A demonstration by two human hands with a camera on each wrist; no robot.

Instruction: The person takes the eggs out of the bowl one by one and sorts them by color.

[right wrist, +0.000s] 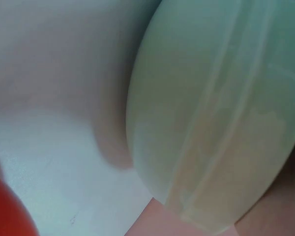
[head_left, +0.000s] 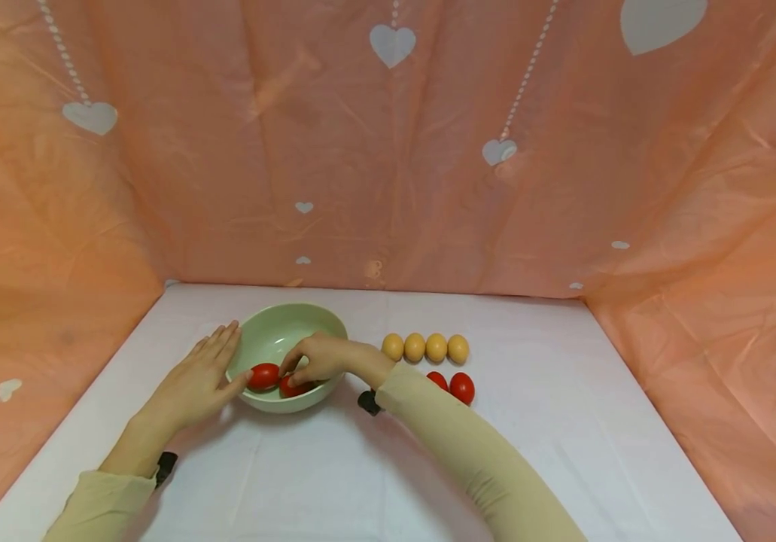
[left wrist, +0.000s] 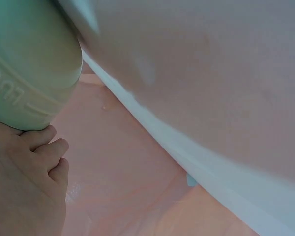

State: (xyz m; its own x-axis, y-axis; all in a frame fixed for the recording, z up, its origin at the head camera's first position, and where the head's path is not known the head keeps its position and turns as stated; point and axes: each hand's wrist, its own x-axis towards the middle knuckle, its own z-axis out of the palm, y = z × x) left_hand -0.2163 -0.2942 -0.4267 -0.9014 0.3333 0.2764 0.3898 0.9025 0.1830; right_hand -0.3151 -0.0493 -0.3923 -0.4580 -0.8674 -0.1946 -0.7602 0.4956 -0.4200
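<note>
A light green bowl (head_left: pixel 279 406) stands on the white table, with raised lettering on its outer wall in the left wrist view. Inside it lie a red egg (head_left: pixel 263 376) and a second red egg (head_left: pixel 293 388), side by side near the front. My right hand (head_left: pixel 320 357) reaches over the bowl's right rim, its fingers and thumb gripping the second red egg. Along the left rim rests my left hand (head_left: pixel 201 380), fingers straight against the outer wall and thumb by the front rim. The right wrist view shows mostly the bowl's outer wall (right wrist: pixel 211 118); the fingers are hidden there.
Right of the bowl, several yellow eggs (head_left: pixel 424 348) line up in a row. In front of them are two more red eggs (head_left: pixel 462 388), one partly hidden by my right sleeve (head_left: pixel 469 459). A peach curtain (head_left: pixel 388 188) with hearts borders the back and sides.
</note>
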